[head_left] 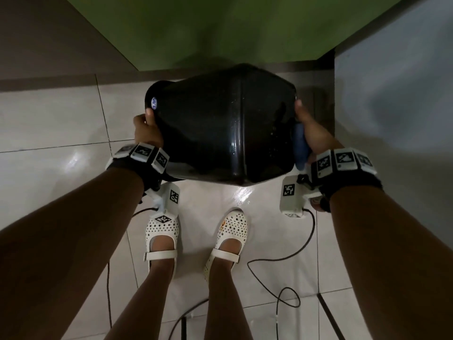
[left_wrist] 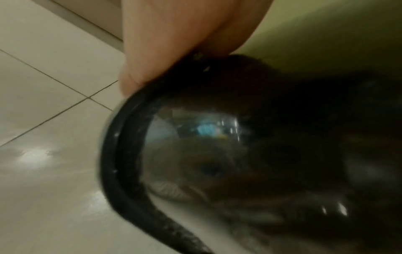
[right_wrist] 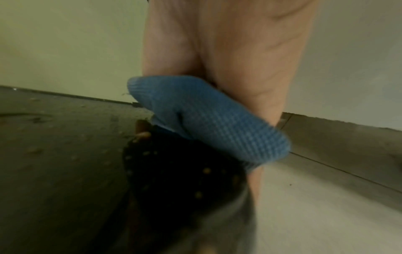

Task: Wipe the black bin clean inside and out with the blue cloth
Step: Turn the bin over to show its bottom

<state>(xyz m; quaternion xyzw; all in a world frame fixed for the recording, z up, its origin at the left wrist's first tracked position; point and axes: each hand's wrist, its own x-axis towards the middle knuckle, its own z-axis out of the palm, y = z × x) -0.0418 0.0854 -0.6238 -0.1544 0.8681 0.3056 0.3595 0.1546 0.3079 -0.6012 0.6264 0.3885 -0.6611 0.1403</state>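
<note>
The glossy black bin is held sideways above the floor, its rim to the left and its base to the right. My left hand grips the rim, fingers curled over its edge. My right hand is at the base end and holds the folded blue cloth against the bin. In the right wrist view the blue cloth is bunched between my palm and the black plastic, which carries small specks. A round white sticker sits near the rim.
Pale glossy floor tiles lie below. A green wall stands straight ahead, and a grey panel rises on the right. My feet in white perforated shoes stand under the bin. Black cables trail across the floor.
</note>
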